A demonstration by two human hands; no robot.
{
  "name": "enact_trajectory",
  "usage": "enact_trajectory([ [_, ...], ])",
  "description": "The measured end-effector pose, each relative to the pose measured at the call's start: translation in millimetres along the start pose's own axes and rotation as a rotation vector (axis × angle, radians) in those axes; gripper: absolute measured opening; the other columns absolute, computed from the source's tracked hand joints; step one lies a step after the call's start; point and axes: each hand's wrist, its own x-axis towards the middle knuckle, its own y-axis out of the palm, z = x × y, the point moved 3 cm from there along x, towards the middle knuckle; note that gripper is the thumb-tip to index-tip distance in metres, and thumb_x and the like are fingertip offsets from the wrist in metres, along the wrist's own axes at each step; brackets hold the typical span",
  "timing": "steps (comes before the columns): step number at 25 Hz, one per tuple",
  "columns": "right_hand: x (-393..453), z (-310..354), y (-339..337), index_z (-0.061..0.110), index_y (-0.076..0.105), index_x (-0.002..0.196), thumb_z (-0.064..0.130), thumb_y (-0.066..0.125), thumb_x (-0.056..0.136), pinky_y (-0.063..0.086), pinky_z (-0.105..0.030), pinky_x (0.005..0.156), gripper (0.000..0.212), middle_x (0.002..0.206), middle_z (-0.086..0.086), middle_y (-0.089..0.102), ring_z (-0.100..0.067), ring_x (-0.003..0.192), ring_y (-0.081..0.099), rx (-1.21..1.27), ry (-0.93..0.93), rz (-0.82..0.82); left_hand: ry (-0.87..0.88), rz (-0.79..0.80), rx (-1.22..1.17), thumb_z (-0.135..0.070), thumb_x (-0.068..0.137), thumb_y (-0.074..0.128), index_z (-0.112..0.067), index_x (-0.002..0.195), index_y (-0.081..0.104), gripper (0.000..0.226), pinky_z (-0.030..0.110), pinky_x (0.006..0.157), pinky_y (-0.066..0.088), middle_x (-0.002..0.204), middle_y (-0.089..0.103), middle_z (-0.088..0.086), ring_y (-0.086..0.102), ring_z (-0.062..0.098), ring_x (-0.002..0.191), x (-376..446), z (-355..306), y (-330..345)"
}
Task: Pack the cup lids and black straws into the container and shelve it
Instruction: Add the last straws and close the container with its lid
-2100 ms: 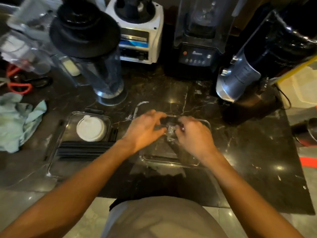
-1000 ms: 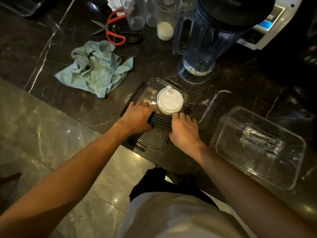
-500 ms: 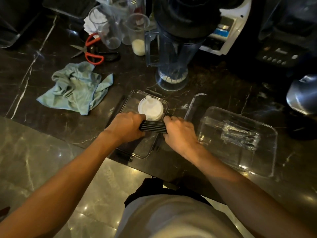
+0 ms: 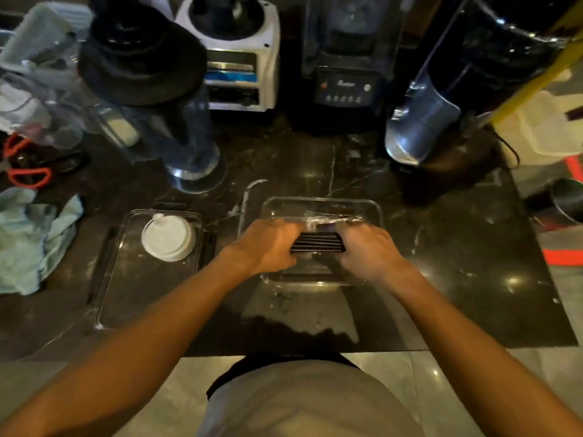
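Over container [image 4: 372, 207], hands grip straws [image 4: 316, 243]

Hands: two, left hand [image 4: 268, 244] and right hand [image 4: 367, 250], both near centre.
Bundle of black straws [image 4: 317, 242]: one; single straws too close-packed to count.
Clear container [image 4: 321, 205]: one, centre.
Clear flat lid tray [image 4: 126, 279]: one, left of the container.
White cup lids [image 4: 167, 237]: one stack; number in it cannot be told.
Blender bases: two, far side, one white [image 4: 239, 58], one dark [image 4: 345, 67].
Blender jug with black lid [image 4: 176, 121]: one, far left.
Steel-fronted machine [image 4: 422, 121]: one, far right.
Cloth [image 4: 28, 241]: one, left edge.
Red-handled scissors [image 4: 26, 173]: one pair, far left.
Table [image 4: 441, 263]: one.
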Motion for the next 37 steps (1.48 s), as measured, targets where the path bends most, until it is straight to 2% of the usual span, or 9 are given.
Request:
enact_trajectory([
  [7,7,-28,37,0.017,0.06,0.113,0.02,0.063,0.09,0.05,-0.037,0.086,0.024,0.107,-0.006,0.071,-0.027,0.103,0.069,-0.058,-0.058,0.166,-0.044,0.183,-0.1,-0.025,0.093,0.067,-0.024,0.125,0.06,0.033,0.033,0.085,0.057,0.111,0.07,0.001,0.067,0.015,0.096,29,-3,67],
  [14,26,-31,53,0.018,0.065,0.111,0.022,0.065,0.09,0.054,-0.039,0.089,0.021,0.106,-0.002,0.07,-0.024,0.098,0.067,-0.133,-0.09,0.341,-0.103,0.265,-0.205,-0.024,0.091,0.07,-0.023,0.118,0.062,0.028,0.025,0.076,0.051,0.104,0.065,-0.004,0.065,0.014,0.094,44,-8,76],
  [16,28,-32,53,0.018,0.064,0.115,0.024,0.068,0.089,0.054,-0.04,0.09,0.027,0.109,-0.003,0.069,-0.025,0.099,0.066,-0.124,-0.096,0.336,-0.108,0.281,-0.225,-0.026,0.087,0.074,-0.026,0.115,0.062,0.031,0.024,0.074,0.049,0.107,0.062,-0.004,0.062,0.013,0.096,47,-10,76],
  [19,28,-34,52,0.016,0.058,0.126,0.029,0.074,0.086,0.052,-0.045,0.097,0.045,0.121,-0.007,0.061,-0.028,0.113,0.061,-0.106,-0.103,0.311,-0.093,0.219,-0.109,-0.038,0.075,0.081,-0.027,0.115,0.063,0.045,0.036,0.09,0.051,0.114,0.052,-0.004,0.053,0.016,0.107,49,-8,70],
  [22,26,-36,51,0.014,0.056,0.133,0.024,0.074,0.087,0.047,-0.045,0.103,0.051,0.13,-0.009,0.056,-0.029,0.121,0.056,-0.119,-0.113,0.281,-0.063,0.177,-0.064,-0.037,0.075,0.082,-0.026,0.12,0.062,0.051,0.034,0.09,0.049,0.115,0.058,-0.003,0.057,0.017,0.107,49,-7,65],
  [24,24,-37,51,0.013,0.055,0.135,0.02,0.071,0.089,0.045,-0.045,0.105,0.05,0.133,-0.01,0.056,-0.03,0.125,0.054,-0.129,-0.12,0.25,-0.034,0.122,-0.029,-0.034,0.078,0.081,-0.023,0.118,0.064,0.045,0.029,0.088,0.047,0.113,0.063,-0.003,0.06,0.017,0.105,49,-8,62],
  [27,21,-37,47,0.013,0.056,0.133,0.018,0.07,0.09,0.044,-0.044,0.104,0.046,0.131,-0.01,0.058,-0.03,0.125,0.055,-0.132,-0.123,0.216,-0.027,0.076,-0.023,-0.032,0.08,0.081,-0.021,0.117,0.064,0.042,0.032,0.089,0.049,0.111,0.065,-0.002,0.062,0.017,0.103,48,-9,56],
  [32,21,-34,42,0.013,0.056,0.128,0.02,0.067,0.093,0.046,-0.042,0.099,0.038,0.127,-0.01,0.06,-0.03,0.121,0.058,-0.131,-0.143,0.172,-0.028,0.106,-0.06,-0.033,0.088,0.076,-0.023,0.128,0.06,0.044,0.037,0.102,0.048,0.124,0.066,-0.001,0.061,0.018,0.116,46,-5,56],
  [37,25,-19,19,0.017,0.065,0.113,0.026,0.062,0.096,0.05,-0.04,0.091,0.019,0.111,-0.005,0.068,-0.026,0.106,0.066,-0.076,-0.143,0.124,-0.005,0.046,-0.15,-0.031,0.092,0.073,-0.02,0.129,0.061,0.041,0.035,0.097,0.052,0.122,0.066,0.0,0.063,0.017,0.112,36,-1,40],
])
